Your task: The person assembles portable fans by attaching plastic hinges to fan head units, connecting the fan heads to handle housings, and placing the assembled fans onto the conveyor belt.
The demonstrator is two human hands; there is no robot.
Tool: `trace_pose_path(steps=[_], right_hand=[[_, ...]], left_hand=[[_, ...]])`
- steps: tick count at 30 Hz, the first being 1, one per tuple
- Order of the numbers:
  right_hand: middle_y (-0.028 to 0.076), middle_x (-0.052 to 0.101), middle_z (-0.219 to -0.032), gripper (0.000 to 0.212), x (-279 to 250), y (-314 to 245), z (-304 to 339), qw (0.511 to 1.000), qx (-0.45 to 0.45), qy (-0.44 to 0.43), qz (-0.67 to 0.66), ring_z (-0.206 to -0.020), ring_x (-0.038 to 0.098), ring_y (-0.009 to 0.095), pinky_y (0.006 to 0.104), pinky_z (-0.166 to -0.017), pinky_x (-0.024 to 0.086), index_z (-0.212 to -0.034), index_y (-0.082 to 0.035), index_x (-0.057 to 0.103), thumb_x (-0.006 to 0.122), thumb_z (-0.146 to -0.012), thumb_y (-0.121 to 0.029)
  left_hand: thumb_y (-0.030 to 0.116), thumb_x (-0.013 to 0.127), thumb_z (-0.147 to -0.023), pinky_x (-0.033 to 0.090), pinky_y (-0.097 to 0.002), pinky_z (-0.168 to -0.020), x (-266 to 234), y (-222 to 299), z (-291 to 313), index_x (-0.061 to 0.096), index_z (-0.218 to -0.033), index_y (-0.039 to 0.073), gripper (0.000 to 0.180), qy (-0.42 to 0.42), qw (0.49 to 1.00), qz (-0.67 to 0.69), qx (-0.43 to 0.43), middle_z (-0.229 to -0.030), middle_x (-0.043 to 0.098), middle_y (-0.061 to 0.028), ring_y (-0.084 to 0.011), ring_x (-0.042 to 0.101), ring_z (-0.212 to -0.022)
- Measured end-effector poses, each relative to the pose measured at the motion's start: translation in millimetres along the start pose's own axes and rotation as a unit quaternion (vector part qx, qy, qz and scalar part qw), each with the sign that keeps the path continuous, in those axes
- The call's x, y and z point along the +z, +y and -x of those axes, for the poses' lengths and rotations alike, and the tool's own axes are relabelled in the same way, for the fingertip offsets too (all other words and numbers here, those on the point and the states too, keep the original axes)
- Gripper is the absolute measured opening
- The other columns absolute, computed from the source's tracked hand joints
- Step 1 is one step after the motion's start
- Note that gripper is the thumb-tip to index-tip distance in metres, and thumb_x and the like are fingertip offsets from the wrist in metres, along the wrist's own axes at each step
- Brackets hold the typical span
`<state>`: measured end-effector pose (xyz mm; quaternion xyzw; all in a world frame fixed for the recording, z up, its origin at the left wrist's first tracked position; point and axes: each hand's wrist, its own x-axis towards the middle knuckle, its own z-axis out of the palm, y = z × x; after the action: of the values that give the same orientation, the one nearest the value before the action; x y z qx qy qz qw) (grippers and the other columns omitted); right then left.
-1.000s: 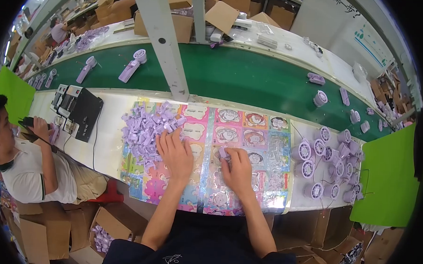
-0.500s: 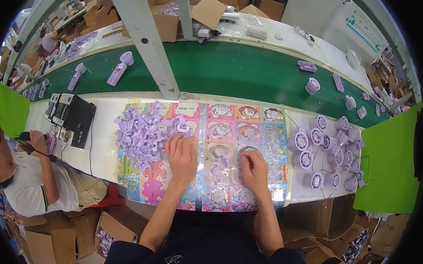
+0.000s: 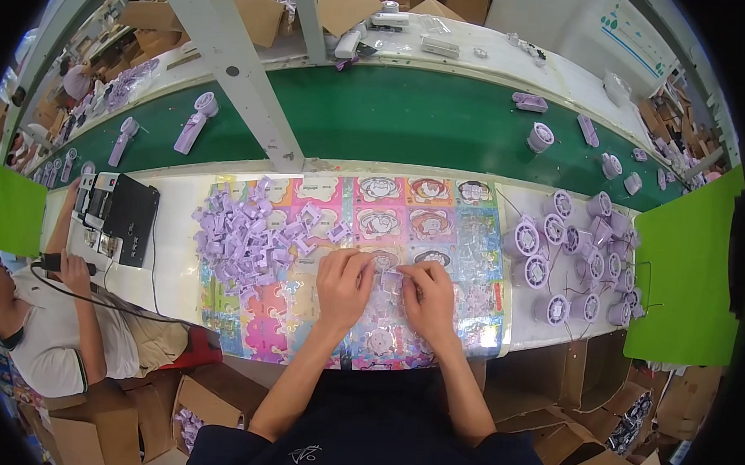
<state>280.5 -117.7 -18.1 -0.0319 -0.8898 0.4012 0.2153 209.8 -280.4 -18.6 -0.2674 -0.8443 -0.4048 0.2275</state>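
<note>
Over the middle of a colourful cartoon-printed mat (image 3: 289, 329), my two hands face each other with a small lilac plastic part (image 3: 392, 282) between their fingertips. My left hand (image 3: 344, 288) is closed, its fingers bent together at the part's left side. From the right, my right hand (image 3: 428, 295) pinches at the same part with thumb and forefinger. My fingers partly cover it, and any smaller piece in them is hidden. Left of my left hand lies a loose pile of lilac plastic parts (image 3: 243, 239), with a few strays at its right edge.
Several round lilac fan housings (image 3: 536, 272) with wires stand at the right. Beyond the bench runs a green conveyor belt (image 3: 411, 118) carrying lilac fans, behind a metal post (image 3: 234, 68). At left are a black device (image 3: 123, 222) and a co-worker (image 3: 61, 327) holding a tool. Green panels flank the bench.
My left hand has come away from the pile toward the middle, and my right hand has moved left to meet it. The lilac part now shows between them. The co-worker's arm has reached forward.
</note>
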Motion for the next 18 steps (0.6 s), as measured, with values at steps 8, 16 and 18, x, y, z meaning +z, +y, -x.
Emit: trace_pose_path(steps=[8,16,18], right_hand=[[0.013,0.061,-0.104,0.033,-6.8,-18.0,0.2,0.999,-0.014,0.01,0.031,-0.086,0.061,0.03,0.0401,-0.075,0.049,-0.114,-0.007,0.07,0.077,-0.081,-0.011],[0.011,0.061,-0.097,0.028,2.4,-12.8,2.0,0.993,-0.059,0.012,0.101,-0.089,0.061,0.03,0.042,-0.076,0.049,-0.108,-0.008,0.072,0.076,-0.08,-0.007],[0.011,0.062,-0.095,0.025,1.5,-8.0,2.1,0.997,-0.035,0.024,0.065,-0.086,0.061,0.03,0.041,-0.074,0.05,-0.105,-0.007,0.072,0.072,-0.081,0.001]], left_hand=[[0.007,0.079,-0.079,0.049,-0.0421,-0.082,-16.8,3.7,-5.8,0.068,-0.106,0.005,0.029,-0.021,0.96,0.162,-0.228,-0.102,0.063,-0.0093,-0.0277,0.062,-0.092],[0.007,0.08,-0.078,0.049,-0.0416,-0.085,-48.5,-6.9,15.8,0.07,-0.104,0.004,0.028,-0.142,0.989,0.03,-0.025,-0.103,0.064,-0.0118,-0.0334,0.059,-0.1],[0.004,0.077,-0.08,0.049,-0.0418,-0.084,-43.9,-9.8,19.8,0.071,-0.101,0.004,0.021,-0.14,0.989,0.038,-0.021,-0.099,0.065,-0.0119,-0.0324,0.06,-0.095]])
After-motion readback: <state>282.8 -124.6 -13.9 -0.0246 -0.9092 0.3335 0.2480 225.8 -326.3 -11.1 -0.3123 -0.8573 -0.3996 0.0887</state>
